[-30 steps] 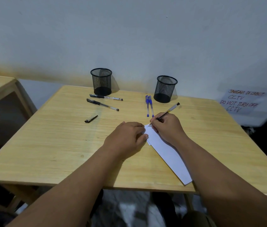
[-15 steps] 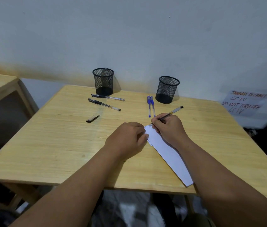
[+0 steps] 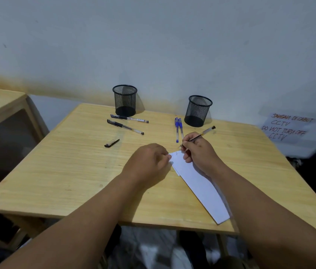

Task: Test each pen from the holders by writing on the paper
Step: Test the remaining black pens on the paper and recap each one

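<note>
Right hand (image 3: 199, 152) grips the pen (image 3: 198, 136) just off the paper (image 3: 197, 181), curled left hand (image 3: 149, 162) pinning it; recapping looks next.

Dim, even, cool light. Soft shadows right of both mesh holders (image 3: 124, 100). Wide-angle bending at edges; slight blur throughout.

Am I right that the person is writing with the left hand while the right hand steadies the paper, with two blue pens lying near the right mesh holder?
Not quite: the hands are swapped. The head view shows the right hand holding the pen while the left hand steadies the paper. Two blue pens do lie near the right mesh holder.
</note>
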